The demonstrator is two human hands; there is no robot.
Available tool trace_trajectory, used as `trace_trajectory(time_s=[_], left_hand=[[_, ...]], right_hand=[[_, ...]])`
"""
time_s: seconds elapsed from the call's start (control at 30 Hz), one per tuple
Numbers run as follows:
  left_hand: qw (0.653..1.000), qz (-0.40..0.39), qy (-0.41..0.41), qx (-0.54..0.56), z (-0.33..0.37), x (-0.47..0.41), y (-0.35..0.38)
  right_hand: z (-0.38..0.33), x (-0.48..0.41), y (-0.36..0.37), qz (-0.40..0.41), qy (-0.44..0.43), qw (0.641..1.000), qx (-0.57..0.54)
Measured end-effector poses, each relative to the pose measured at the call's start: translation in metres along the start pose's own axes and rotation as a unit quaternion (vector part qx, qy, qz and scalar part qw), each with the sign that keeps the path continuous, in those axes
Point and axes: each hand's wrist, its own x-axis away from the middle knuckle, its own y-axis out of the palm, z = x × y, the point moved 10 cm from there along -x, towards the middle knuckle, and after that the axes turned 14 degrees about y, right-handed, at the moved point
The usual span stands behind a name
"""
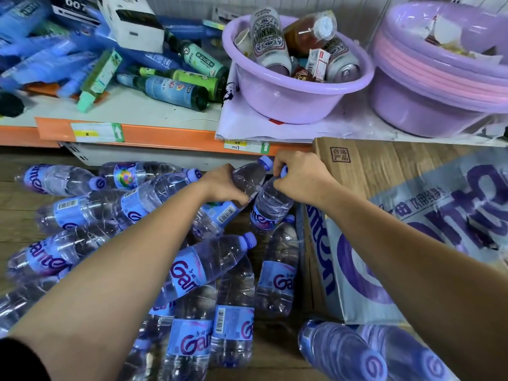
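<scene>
Two bottles in hand, one each. Our left hand wraps the body of a tilted clear plastic water bottle with purple cap. Our right hand closes round the neck of a second, steeper clear bottle. Both are at the far edge of the wooden floor, below the orange shelf lip and beside the printed cardboard carton. We judge the step to be lifting a pair from the loose pile of bottles. The next move calls for raising both clear without nudging their neighbours.

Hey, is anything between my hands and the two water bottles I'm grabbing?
Nothing visible. The left hand grips the tilted bottle round its body. The right hand holds the second bottle at its neck, above the pile of bottles on the floor.
</scene>
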Motion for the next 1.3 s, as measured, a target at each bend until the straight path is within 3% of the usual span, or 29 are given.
trace_trajectory(time_s=[0.13, 0.33, 0.43, 0.5, 0.6, 0.73, 0.8, 1.1, 1.3], left_hand=[[0.999, 0.014, 0.042, 0.007, 0.016, 0.005, -0.011], [0.956, 0.081, 0.089, 0.267, 0.018, 0.004, 0.000], [0.926, 0.142, 0.123, 0.328, 0.030, 0.003, 0.001], [0.929, 0.192, 0.162, 0.272, 0.048, -0.001, -0.015], [0.942, 0.240, 0.226, 0.058, 0.079, -0.007, -0.044], [0.944, 0.160, 0.145, -0.251, 0.079, -0.010, -0.041], [0.929, 0.134, 0.137, -0.316, 0.086, -0.006, -0.030], [0.962, 0.130, 0.131, -0.199, 0.084, -0.001, -0.032], [0.953, 0.249, 0.082, -0.151, 0.066, 0.009, -0.054]], right_hand=[[-0.001, -0.001, 0.000, 0.002, 0.000, 1.000, 0.007], [-0.007, 0.001, -0.006, 0.040, -0.019, 0.999, -0.005], [-0.006, -0.002, -0.008, 0.053, -0.034, 0.998, 0.000], [-0.006, -0.005, -0.010, 0.057, -0.050, 0.997, 0.012], [-0.004, -0.013, -0.020, 0.076, -0.044, 0.996, -0.001], [-0.009, -0.016, -0.013, 0.058, -0.062, 0.996, 0.036], [-0.011, -0.015, -0.007, 0.050, -0.067, 0.995, 0.051], [-0.010, -0.013, -0.005, 0.042, -0.073, 0.995, 0.057], [-0.007, -0.014, -0.009, 0.032, -0.062, 0.997, 0.045]])
